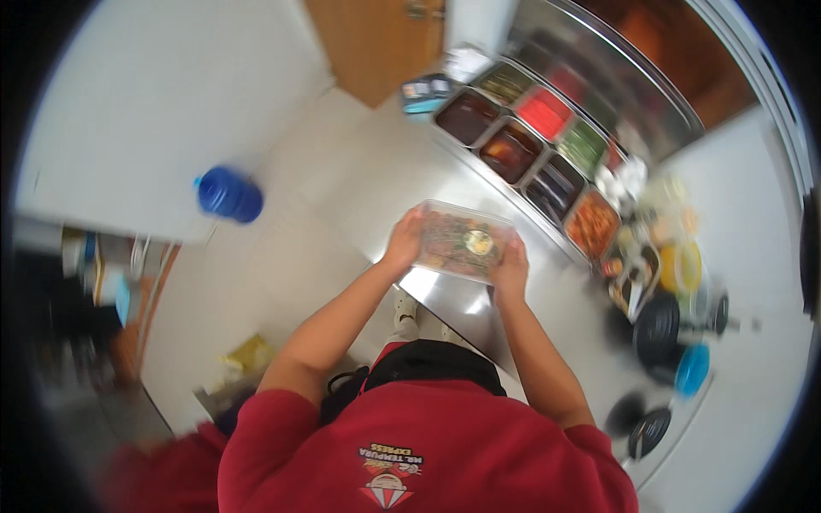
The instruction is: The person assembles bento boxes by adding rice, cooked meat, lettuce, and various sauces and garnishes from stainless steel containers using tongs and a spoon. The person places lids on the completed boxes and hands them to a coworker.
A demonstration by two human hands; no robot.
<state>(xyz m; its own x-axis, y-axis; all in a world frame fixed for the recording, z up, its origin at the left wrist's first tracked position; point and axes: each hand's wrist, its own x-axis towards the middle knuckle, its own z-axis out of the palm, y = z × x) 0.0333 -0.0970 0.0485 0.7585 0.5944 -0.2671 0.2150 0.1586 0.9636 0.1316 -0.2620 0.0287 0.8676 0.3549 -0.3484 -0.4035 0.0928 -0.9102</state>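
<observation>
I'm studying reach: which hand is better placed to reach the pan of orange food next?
Likely the right hand: it holds the clear container on the side nearer the orange-food pan; the left hand grips the far side.

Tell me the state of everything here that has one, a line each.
Clear rectangular plastic container: filled with food, held; lid unclear.
Left grip: closed on the container's left end.
Right grip: closed on its right end.
Rectangular metal food pans: uncovered, several holding food.
Blue plastic jug: upright or lying, unclear.

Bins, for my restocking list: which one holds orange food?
The near row's rightmost bin; the others' visible contents are dark, red or green.
</observation>
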